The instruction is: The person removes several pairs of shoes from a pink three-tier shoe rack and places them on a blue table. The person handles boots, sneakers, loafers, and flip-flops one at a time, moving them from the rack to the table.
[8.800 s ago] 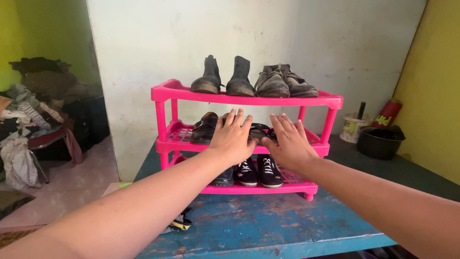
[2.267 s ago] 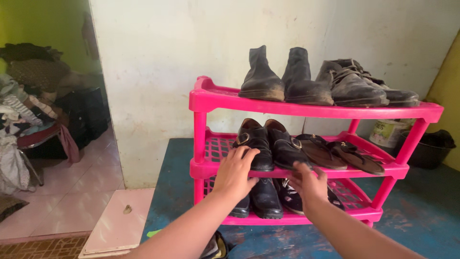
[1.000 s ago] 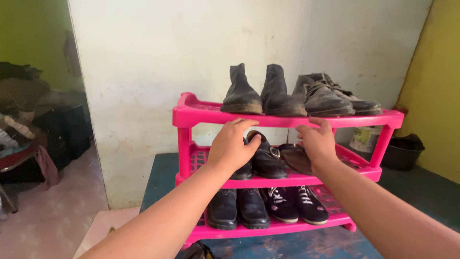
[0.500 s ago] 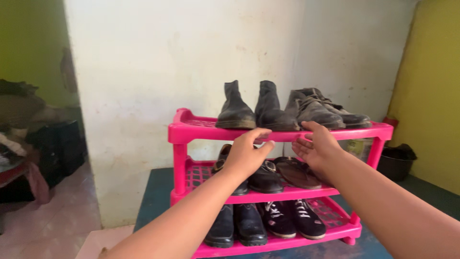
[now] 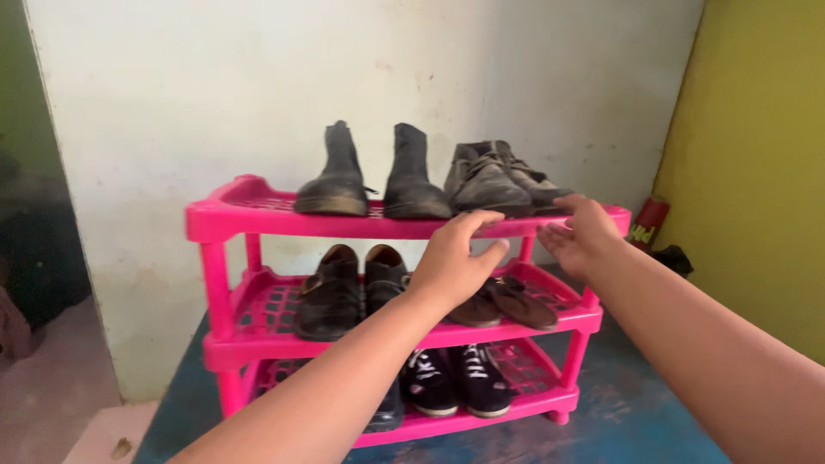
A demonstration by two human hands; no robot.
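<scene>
Now, hands (image 5: 516, 249) on pink shoe rack (image 5: 258, 225)

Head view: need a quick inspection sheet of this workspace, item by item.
Surface: blue table, worn paint, carries the rack.
Job's things: pink three-tier shoe rack; top tier holds a pair of dark ankle boots and grey lace-up shoes.
Clutter: middle tier has dark loafers and brown flat shoes; bottom tier has black lace-up sneakers.
Hands: left hand open, fingers on the top tier's front edge; right hand open, at the top tier's right end by the grey shoes.
Cables: nothing seen.
Surroundings: white wall behind, yellow wall at right, red container beside it.
</scene>
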